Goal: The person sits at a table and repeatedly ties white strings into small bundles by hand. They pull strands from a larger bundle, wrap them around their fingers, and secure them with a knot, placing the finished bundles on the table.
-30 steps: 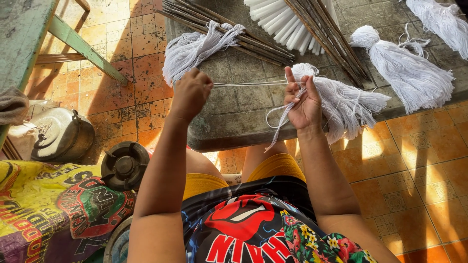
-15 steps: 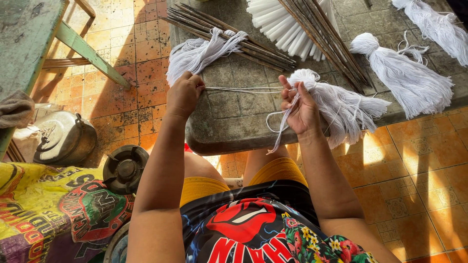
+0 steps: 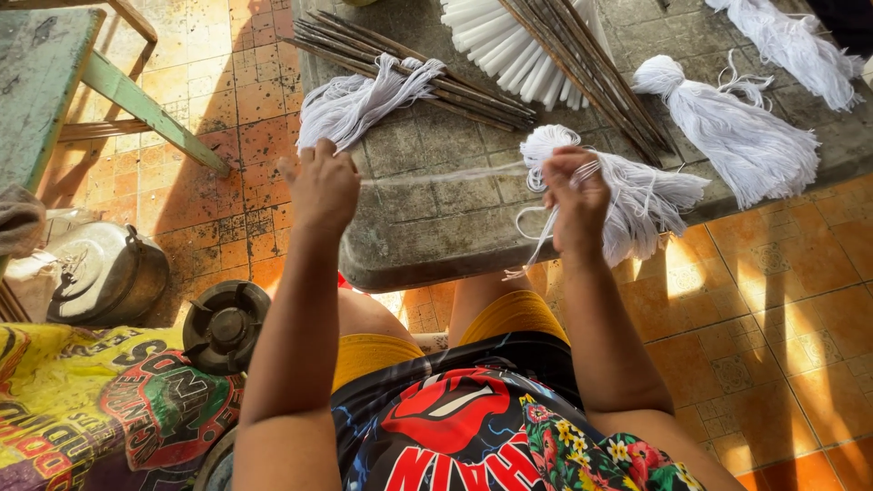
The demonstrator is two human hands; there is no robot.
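Left hand (image 3: 320, 186) lifted off table edge (image 3: 436, 268); both grips pinch taut string (image 3: 446, 174); right hand (image 3: 575, 200) clasps tassel (image 3: 637, 195).

The left hand (image 3: 320, 186) has drawn back from the table's front edge toward its left corner and lifted, pulling the string (image 3: 446, 173) into a longer, tighter line than before. The right hand (image 3: 575, 202) has risen too, and the tassel (image 3: 637, 195) it grips has come up with it, its looped head now showing above the fingers instead of beside them.
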